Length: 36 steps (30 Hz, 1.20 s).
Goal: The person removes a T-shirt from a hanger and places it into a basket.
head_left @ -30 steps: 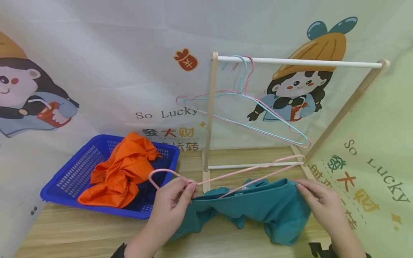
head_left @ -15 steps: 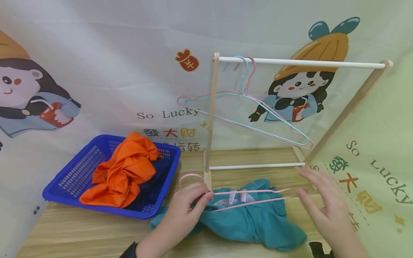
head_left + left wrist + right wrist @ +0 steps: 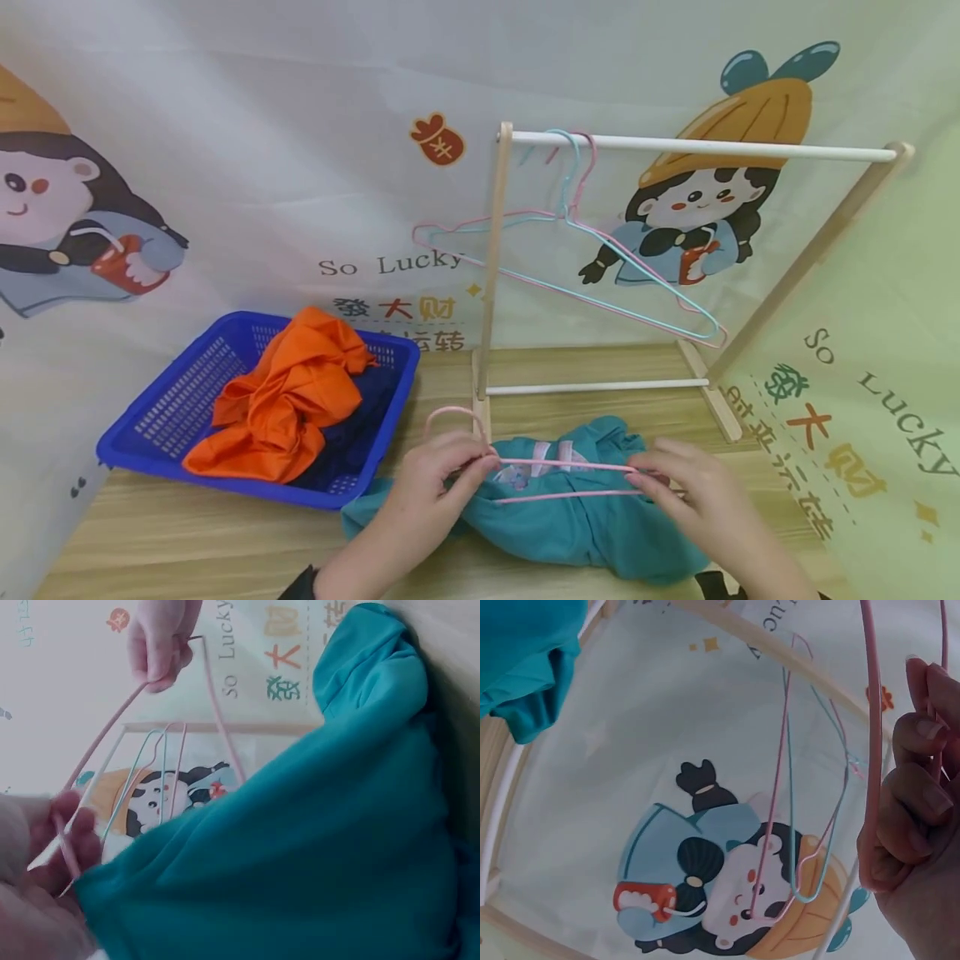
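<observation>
My left hand [image 3: 438,483] pinches a pink wire hanger [image 3: 562,463] near its neck, with the hook curving up behind the fingers. At the other end of that hanger, my right hand [image 3: 693,492] grips the upper arm, its fingers curled round the wire in the right wrist view. Below and around the hanger lies a teal garment [image 3: 555,529], a pale label showing in its opening. The garment's edge hangs right beside my left fingers in the left wrist view. What part of the garment this is, I cannot tell.
A wooden rack [image 3: 493,275] with a white top rail [image 3: 697,147] stands behind the hands. A blue hanger [image 3: 645,279] and another pink hanger [image 3: 450,227] hang from it. At left, a blue basket [image 3: 161,429] holds orange cloth [image 3: 285,400] and dark blue cloth [image 3: 360,425].
My right hand let go of the garment's right edge, moved up off it, then came left and took hold of the hanger's right end. The garment slumped lower; the left hand shifted right.
</observation>
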Each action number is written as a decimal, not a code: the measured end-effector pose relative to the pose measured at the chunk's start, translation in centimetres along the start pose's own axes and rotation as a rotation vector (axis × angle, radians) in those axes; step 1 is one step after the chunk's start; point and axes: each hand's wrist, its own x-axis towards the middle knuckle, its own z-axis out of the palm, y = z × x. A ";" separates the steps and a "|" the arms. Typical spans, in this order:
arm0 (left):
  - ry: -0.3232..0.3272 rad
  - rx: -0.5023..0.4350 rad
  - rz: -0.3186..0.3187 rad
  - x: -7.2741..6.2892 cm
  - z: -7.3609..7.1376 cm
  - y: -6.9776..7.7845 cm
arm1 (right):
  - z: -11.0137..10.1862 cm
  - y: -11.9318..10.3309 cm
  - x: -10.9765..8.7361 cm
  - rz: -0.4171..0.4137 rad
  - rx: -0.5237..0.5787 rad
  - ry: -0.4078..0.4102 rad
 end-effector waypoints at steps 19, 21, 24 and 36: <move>-0.068 0.264 -0.230 -0.5 -2.7 -1.1 | -2.2 3.1 -1.8 0.117 0.066 0.102; -0.057 0.270 -0.232 -0.7 -2.9 -1.3 | -2.7 3.2 -2.0 0.116 0.079 0.108; -0.039 0.276 -0.215 -1.0 -3.3 -1.7 | -3.6 3.5 -2.3 0.112 0.097 0.125; 0.064 0.240 -0.280 -1.6 -4.1 -3.5 | -6.9 4.4 -5.2 0.265 0.095 0.224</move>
